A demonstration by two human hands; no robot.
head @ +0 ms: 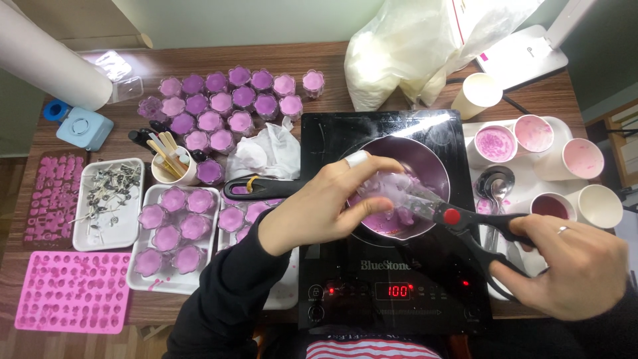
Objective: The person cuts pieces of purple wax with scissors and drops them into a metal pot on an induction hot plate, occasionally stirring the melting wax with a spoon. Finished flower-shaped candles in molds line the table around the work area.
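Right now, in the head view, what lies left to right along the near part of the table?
Pink mould → white tray of purple candles → left hand → pan → scissors → right hand.

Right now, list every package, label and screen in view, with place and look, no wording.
Cooktop display: front panel, small rectangle, red lit digits.
Cooktop logo: above the display, pale lettering on black.
Plastic bag: behind the cooktop, clear, bulging with white flakes.
Bag label: upper right, white with red edge.
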